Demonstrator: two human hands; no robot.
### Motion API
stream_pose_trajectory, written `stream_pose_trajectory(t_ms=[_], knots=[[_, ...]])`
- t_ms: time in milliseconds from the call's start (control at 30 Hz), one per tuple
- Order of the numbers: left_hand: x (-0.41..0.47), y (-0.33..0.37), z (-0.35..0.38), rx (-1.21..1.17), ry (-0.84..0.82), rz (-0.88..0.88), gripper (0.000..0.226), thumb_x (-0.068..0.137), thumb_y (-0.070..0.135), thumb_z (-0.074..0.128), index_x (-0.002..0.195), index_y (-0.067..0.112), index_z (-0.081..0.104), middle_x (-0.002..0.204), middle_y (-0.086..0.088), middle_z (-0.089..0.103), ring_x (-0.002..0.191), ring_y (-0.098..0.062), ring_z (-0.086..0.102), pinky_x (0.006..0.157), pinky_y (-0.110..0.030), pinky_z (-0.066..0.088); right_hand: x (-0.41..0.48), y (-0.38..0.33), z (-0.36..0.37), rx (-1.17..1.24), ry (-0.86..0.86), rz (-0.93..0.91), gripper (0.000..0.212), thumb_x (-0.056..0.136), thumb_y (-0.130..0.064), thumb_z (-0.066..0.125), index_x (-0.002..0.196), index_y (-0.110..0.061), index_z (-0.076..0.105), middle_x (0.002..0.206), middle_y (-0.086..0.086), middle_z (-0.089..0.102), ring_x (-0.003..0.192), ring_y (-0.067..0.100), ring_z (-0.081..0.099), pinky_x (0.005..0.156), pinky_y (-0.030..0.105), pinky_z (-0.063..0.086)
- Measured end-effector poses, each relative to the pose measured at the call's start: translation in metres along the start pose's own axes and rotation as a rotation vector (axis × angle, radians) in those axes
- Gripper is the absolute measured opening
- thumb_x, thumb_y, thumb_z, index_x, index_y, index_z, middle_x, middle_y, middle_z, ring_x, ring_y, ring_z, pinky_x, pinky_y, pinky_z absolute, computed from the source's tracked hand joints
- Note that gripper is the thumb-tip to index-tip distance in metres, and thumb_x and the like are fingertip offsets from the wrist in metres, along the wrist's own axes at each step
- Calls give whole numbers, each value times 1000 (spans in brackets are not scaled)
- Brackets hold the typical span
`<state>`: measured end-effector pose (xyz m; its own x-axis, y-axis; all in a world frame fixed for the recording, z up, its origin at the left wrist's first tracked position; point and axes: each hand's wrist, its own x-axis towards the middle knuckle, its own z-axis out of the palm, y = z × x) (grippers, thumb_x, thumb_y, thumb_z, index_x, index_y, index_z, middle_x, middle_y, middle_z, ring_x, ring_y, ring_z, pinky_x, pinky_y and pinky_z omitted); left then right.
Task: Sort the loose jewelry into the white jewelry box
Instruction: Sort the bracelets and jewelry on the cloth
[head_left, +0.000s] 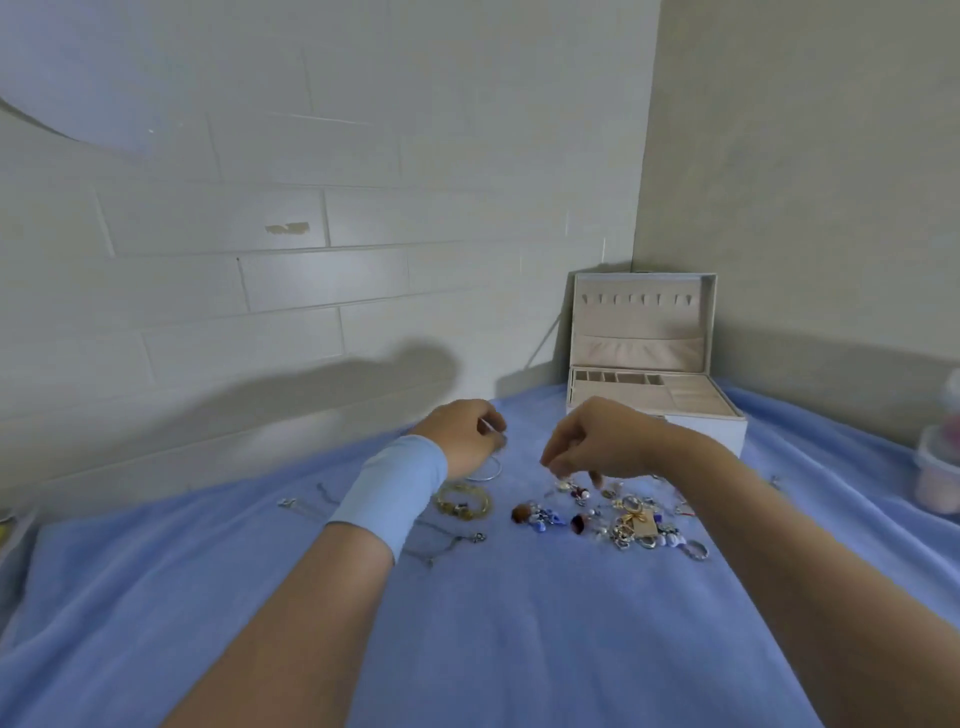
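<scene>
Pale painted brick walls (322, 218) meet in a corner behind a blue fleece cloth (493, 623) covering the surface. At that corner the white jewelry box (675, 410) stands open, its near side hidden by the right hand (597, 441), whose curled fingers dip into the loose jewelry pile (613, 514); what they pinch is unclear. The left hand (467, 434), wearing a light-blue wristband (389, 488), is closed on something small and blurred above a silver bangle (485, 470).

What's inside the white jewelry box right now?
The open white jewelry box shows beige compartments that look empty, and empty hooks in its lid. The right hand covers its near left corner, so that part stays hidden.
</scene>
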<state>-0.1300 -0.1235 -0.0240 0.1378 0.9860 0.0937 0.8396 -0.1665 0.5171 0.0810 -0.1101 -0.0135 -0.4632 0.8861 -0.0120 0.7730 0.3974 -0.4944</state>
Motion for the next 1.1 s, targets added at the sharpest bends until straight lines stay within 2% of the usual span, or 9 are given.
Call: stream_pose_trajectory(t_ms=[133, 300, 433, 533, 633, 733, 900, 1000, 1100], knots=[[19, 49, 37, 4, -67, 137, 24, 98, 24, 52, 120, 26, 62, 109, 6, 60, 100, -15, 57, 88, -28, 44, -19, 55, -26, -27, 62, 118, 18, 86, -10, 73, 84, -28, 78, 67, -12, 73, 58, 12, 68, 65, 28, 59], [41, 98, 86, -5, -189, 238, 18, 94, 22, 60, 106, 28, 72, 110, 7, 68, 98, -13, 60, 85, -24, 43, -40, 108, -37, -127, 37, 202, 14, 83, -17, 78, 83, -30, 78, 75, -9, 72, 66, 12, 65, 58, 14, 48], [52, 120, 117, 42, -254, 229, 16, 86, 29, 69, 100, 32, 75, 101, 12, 69, 95, -11, 63, 84, -24, 47, -47, 134, -37, -119, -18, 248, 12, 78, -27, 85, 82, -36, 77, 78, -18, 74, 80, 11, 71, 71, 22, 54], [58, 127, 128, 115, -309, 222, 13, 83, 30, 73, 96, 30, 75, 104, 8, 71, 97, -15, 64, 89, -29, 51, -49, 145, -35, -129, -36, 251, 12, 78, -29, 83, 88, -35, 79, 77, -22, 72, 79, 7, 69, 71, 19, 53], [65, 130, 129, 151, -314, 227, 13, 89, 24, 65, 93, 30, 76, 106, 7, 72, 99, -17, 65, 90, -27, 50, -47, 153, -38, -136, 86, 264, 13, 84, -20, 77, 84, -34, 78, 73, -14, 69, 75, 14, 67, 64, 18, 50], [70, 136, 128, 196, -303, 246, 17, 90, 21, 61, 88, 33, 73, 107, 10, 70, 100, -15, 63, 90, -26, 49, -51, 159, -49, -112, 178, 276, 13, 88, -15, 73, 90, -27, 78, 75, -13, 65, 70, 9, 61, 60, 16, 45], [75, 149, 137, 206, -366, 301, 9, 80, 31, 73, 89, 31, 73, 94, 14, 69, 91, -13, 65, 87, -31, 55, -63, 170, -62, -99, 124, 283, 14, 87, -16, 74, 90, -30, 78, 81, -15, 67, 78, 0, 63, 64, 11, 42], [76, 151, 137, 246, -391, 331, 16, 80, 28, 75, 97, 29, 75, 92, 12, 67, 86, -11, 62, 79, -25, 50, -65, 170, -58, 10, 144, 225, 12, 86, -17, 75, 86, -28, 77, 74, -18, 67, 64, -12, 59, 58, 5, 40], [78, 148, 130, 223, -361, 323, 15, 84, 21, 72, 97, 28, 77, 98, 9, 73, 90, -12, 66, 80, -23, 50, -61, 167, -52, 60, 154, 185, 8, 85, -20, 78, 85, -29, 78, 70, -21, 66, 62, -13, 58, 60, 6, 41]])
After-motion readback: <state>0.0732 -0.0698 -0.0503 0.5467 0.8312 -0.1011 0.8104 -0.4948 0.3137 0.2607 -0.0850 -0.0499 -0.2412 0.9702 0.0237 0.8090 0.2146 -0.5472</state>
